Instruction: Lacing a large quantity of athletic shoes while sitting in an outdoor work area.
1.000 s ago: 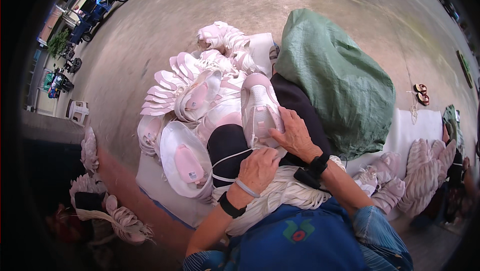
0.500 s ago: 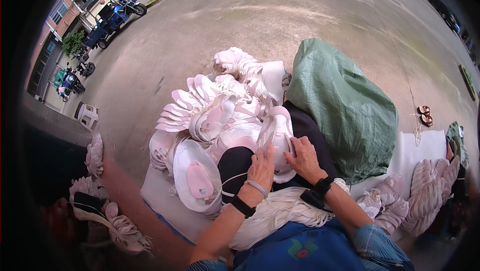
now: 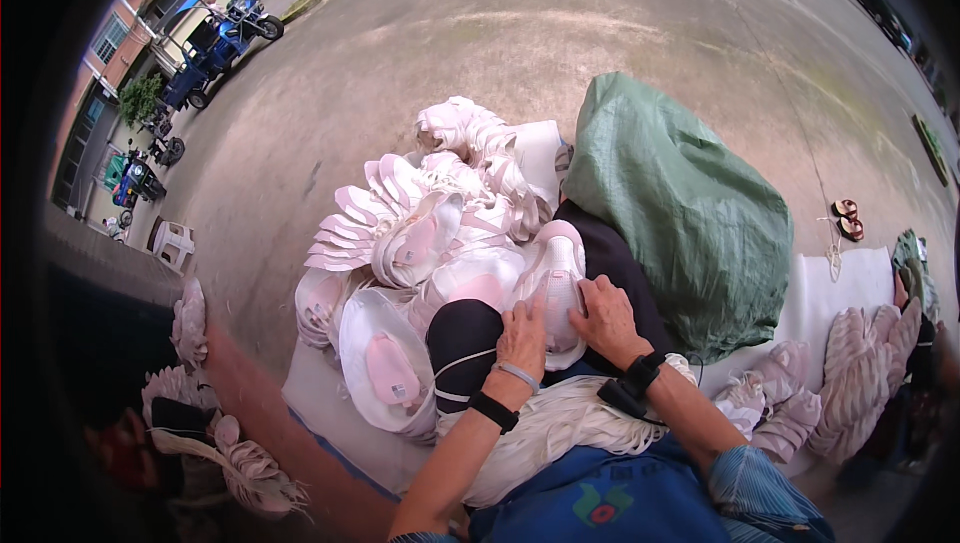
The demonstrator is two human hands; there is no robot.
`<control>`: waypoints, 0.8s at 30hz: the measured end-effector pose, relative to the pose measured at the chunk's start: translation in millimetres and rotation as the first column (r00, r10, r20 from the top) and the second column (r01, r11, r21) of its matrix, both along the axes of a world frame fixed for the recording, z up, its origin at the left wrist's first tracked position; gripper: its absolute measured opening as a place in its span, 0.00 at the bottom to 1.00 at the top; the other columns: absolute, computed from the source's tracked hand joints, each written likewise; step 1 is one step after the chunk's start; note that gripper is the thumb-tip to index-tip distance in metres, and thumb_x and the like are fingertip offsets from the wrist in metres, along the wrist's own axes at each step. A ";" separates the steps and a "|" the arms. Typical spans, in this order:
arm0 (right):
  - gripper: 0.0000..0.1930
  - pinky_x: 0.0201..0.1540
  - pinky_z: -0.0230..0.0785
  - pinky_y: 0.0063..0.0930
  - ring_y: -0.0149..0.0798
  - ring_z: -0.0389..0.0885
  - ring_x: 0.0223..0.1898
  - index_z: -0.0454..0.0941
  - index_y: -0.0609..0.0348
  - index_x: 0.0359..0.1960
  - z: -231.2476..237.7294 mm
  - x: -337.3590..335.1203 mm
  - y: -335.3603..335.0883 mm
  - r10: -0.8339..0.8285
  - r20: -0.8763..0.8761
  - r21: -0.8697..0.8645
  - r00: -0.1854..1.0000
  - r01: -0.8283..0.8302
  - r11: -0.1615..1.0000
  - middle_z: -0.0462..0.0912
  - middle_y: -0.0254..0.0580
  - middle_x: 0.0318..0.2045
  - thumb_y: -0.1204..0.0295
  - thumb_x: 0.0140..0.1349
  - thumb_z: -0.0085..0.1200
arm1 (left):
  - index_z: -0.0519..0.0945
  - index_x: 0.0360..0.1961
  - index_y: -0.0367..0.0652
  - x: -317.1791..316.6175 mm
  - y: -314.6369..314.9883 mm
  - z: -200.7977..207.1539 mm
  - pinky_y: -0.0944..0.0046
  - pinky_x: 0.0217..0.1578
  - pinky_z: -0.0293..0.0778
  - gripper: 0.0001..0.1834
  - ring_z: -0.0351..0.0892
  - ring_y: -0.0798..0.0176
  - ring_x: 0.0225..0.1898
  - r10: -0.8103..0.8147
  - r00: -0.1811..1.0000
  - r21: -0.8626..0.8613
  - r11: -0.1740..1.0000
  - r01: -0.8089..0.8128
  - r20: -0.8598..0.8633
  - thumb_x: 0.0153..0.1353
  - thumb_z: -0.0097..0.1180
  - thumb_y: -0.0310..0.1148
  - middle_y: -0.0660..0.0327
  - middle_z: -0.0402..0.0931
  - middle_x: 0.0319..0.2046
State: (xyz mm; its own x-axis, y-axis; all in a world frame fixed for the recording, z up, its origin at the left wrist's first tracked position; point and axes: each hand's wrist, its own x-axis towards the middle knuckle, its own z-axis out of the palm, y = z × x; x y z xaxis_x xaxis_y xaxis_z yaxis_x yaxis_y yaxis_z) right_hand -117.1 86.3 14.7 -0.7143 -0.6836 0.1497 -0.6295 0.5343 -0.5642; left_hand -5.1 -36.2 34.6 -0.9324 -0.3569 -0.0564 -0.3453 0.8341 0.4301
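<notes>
A white and pale pink mesh shoe upper (image 3: pixel 560 265) lies across my lap between my hands, its toe pointing away from me. My left hand (image 3: pixel 522 336) grips its left edge with bent fingers. On the opposite edge, my right hand (image 3: pixel 607 319) has thumb and fingers closed on the material. Both sets of fingertips are partly hidden against the upper. A thick hank of white laces (image 3: pixel 560 428) rests over my lap, just below my wrists. Left of my left hand is my dark-clad knee (image 3: pixel 465 341), with a pale lace strung across it.
Stacked pink-and-white uppers (image 3: pixel 370 213) pile up ahead and left, on a white sheet (image 3: pixel 310 393). A big green sack (image 3: pixel 690 223) stands right of my leg. More bundled uppers (image 3: pixel 850 378) lie far right. Sandals (image 3: pixel 848 221), a plastic stool (image 3: pixel 173 243) and a blue three-wheeler (image 3: pixel 215 43) are farther off.
The view has shifted slightly. Both hands stay at the sides of the shoe upper, with only small finger movements.
</notes>
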 end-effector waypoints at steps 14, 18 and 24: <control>0.14 0.38 0.72 0.46 0.54 0.81 0.32 0.75 0.62 0.35 3.2 -9.6 3.4 0.040 0.141 0.054 0.989 -0.048 0.997 0.81 0.53 0.28 0.65 0.52 0.55 | 0.71 0.47 0.36 -5.6 -29.1 -0.5 0.50 0.51 0.71 0.28 0.71 0.37 0.50 0.097 0.974 0.013 0.995 -0.102 0.205 0.41 0.67 0.25 0.42 0.71 0.45; 0.16 0.35 0.73 0.48 0.56 0.82 0.30 0.73 0.63 0.37 8.2 -7.6 4.2 -0.003 0.189 0.117 0.982 -0.020 0.993 0.81 0.56 0.25 0.64 0.53 0.56 | 0.71 0.49 0.34 -8.2 -31.9 7.1 0.50 0.51 0.71 0.30 0.73 0.38 0.49 0.074 0.976 0.022 0.997 -0.080 0.207 0.41 0.66 0.26 0.41 0.72 0.45; 0.17 0.32 0.75 0.47 0.55 0.82 0.29 0.69 0.65 0.36 -5.7 -1.0 12.3 0.006 0.121 0.102 0.993 -0.019 0.995 0.81 0.56 0.24 0.67 0.50 0.60 | 0.69 0.44 0.32 -5.1 -8.6 -14.2 0.48 0.47 0.72 0.22 0.73 0.37 0.46 0.058 0.981 -0.042 0.998 -0.051 0.183 0.49 0.62 0.26 0.38 0.71 0.43</control>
State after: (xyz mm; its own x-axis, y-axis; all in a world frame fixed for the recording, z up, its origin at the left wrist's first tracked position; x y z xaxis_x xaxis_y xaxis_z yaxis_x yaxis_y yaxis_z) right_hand -118.0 98.7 9.0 -0.7142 -0.6999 -0.0077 -0.5676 0.5856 -0.5787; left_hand -10.2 -44.8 20.4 -0.8864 -0.4118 -0.2115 -0.4611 0.8259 0.3244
